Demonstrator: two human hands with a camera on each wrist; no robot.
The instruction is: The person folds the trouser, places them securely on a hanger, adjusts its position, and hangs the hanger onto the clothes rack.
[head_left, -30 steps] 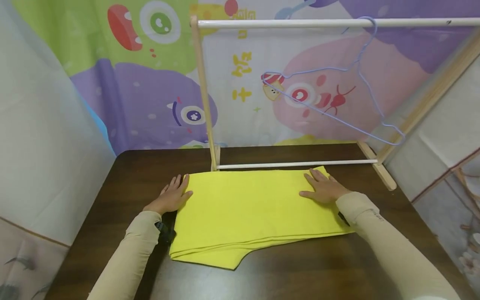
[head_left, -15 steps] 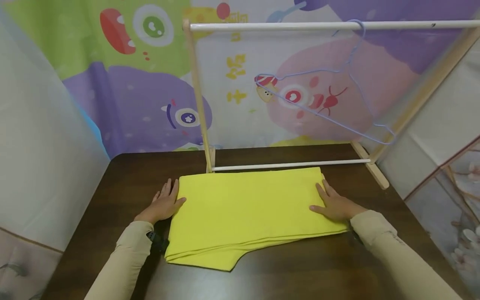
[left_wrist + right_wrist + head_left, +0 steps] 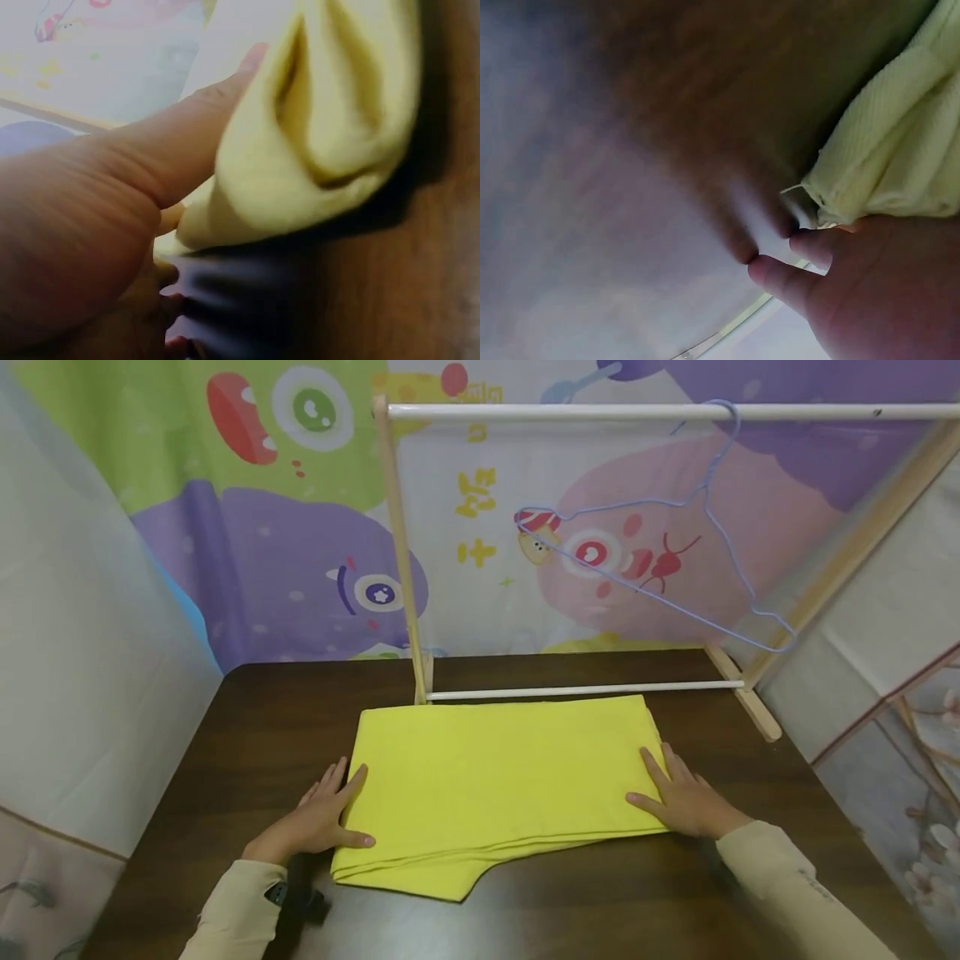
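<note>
A folded yellow cloth (image 3: 495,777) lies flat on the dark table, its layered edge toward the front and a corner sticking out at the lower left. At its left edge rests my left hand (image 3: 318,814), thumb and index finger on top, other fingers beside it. My right hand (image 3: 686,797) touches the right edge with spread fingers, the thumb lying on the cloth. Rounded folds of the cloth (image 3: 322,127) show beside the left hand (image 3: 112,202) in the left wrist view. In the right wrist view the right hand (image 3: 885,277) is against the cloth's edge (image 3: 900,142).
Behind the cloth stands a rack with a white top rail (image 3: 570,412), wooden legs and a low white bar (image 3: 585,691). A lilac wire hanger (image 3: 645,585) hangs from the rail. The dark wooden table (image 3: 570,902) reaches toward printed curtains at the back and sides.
My left hand has slid toward me along the left edge, its thumb now lower on the cloth. The right hand has moved outward and toward me, uncovering the back right corner, which now lies flatter.
</note>
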